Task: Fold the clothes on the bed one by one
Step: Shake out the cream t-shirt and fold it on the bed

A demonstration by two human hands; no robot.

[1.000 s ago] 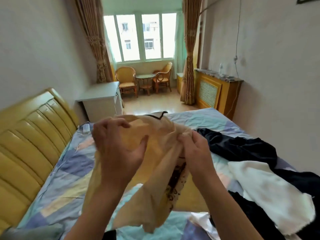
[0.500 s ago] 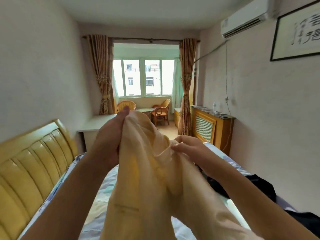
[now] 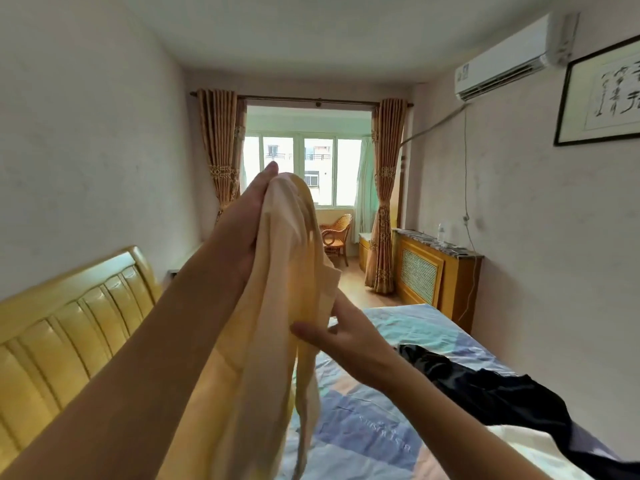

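above bed, both hands hold cream garment; framed calligraphy unreadable.

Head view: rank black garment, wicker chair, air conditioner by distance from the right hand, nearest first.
1. Black garment: on the bed, just right of the right hand.
2. Wicker chair: by the window, across the room.
3. Air conditioner: high on the right wall; close to the chair's rank, uncertain.
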